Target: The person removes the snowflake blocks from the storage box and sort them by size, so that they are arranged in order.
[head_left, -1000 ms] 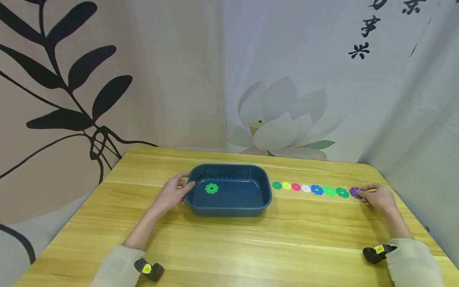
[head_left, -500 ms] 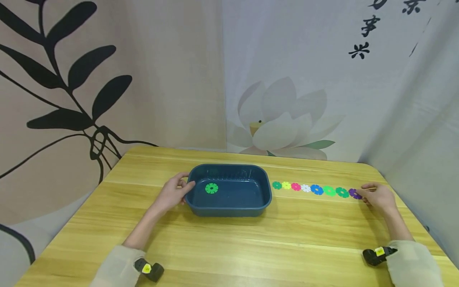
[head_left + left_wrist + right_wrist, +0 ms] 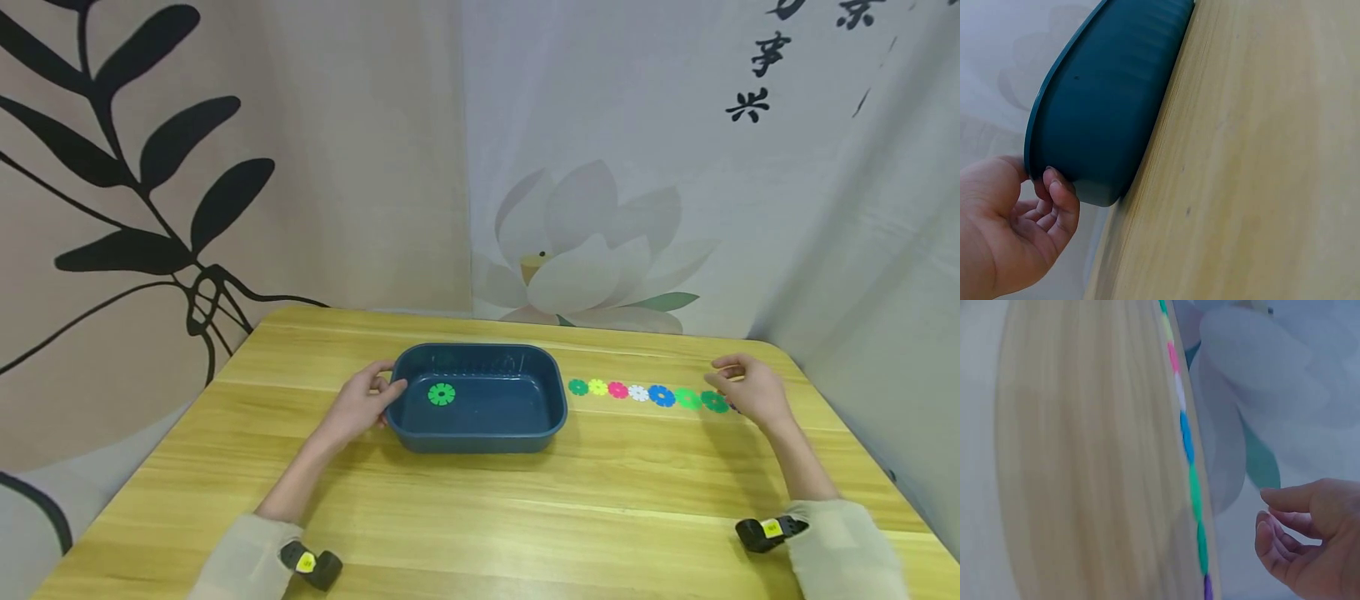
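Note:
With thumb over the rim and fingers under it, my left hand [image 3: 362,402] grips the left end of a dark blue plastic basin [image 3: 480,444]. The left wrist view shows the fingers curled at the basin's [image 3: 1104,106] outer wall. One green notched plastic disc [image 3: 442,394] lies inside on its floor. My right hand [image 3: 753,390] hovers over the right end of a row of discs, fingers loosely bent, with nothing seen between them. It partly covers the purple disc [image 3: 1208,587]. Beside that lie a dark green disc [image 3: 715,402], a light green disc [image 3: 687,398] and a blue disc [image 3: 662,396].
The row continues left with a white disc [image 3: 638,393], a pink disc [image 3: 618,390], a yellow disc [image 3: 597,387] and a small green disc [image 3: 578,387] near the basin's right side. A printed curtain [image 3: 375,167] hangs behind the wooden table [image 3: 480,517].
My right hand has let go of the purple disc at the row's right end, then risen and moved left. The left hand and basin have stayed put.

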Motion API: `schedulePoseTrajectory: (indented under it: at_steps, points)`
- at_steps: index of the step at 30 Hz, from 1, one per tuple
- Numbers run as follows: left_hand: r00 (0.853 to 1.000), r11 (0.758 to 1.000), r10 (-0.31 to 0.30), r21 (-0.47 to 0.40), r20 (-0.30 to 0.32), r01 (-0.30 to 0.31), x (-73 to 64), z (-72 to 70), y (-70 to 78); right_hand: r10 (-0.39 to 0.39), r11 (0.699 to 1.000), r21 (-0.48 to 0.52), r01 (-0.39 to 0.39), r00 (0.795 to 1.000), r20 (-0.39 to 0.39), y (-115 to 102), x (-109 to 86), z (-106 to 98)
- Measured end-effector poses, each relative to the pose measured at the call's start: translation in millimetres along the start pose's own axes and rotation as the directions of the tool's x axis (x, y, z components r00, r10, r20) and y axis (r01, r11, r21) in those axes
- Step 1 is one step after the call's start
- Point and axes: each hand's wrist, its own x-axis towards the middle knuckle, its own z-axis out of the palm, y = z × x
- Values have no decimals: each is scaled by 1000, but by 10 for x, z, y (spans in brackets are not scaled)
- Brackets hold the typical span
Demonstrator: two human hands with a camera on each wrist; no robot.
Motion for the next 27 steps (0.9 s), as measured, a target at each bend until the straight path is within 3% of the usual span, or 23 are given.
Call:
schedulePoseTrajectory:
  at_steps: [9,19,27]
  points:
    - [1000,1000,6,0,0,-6,-3,1,10,-79,993,98,73,995,59,-496,42,212]
    - [1000,1000,-3,-14,-1,3,-6,1,5,-187,976,126,175,979,85,-1058,74,529]
    - [1000,1000,3,-8,-1,-3,-6,2,6,-228,953,232,196,966,123,-1461,85,816]
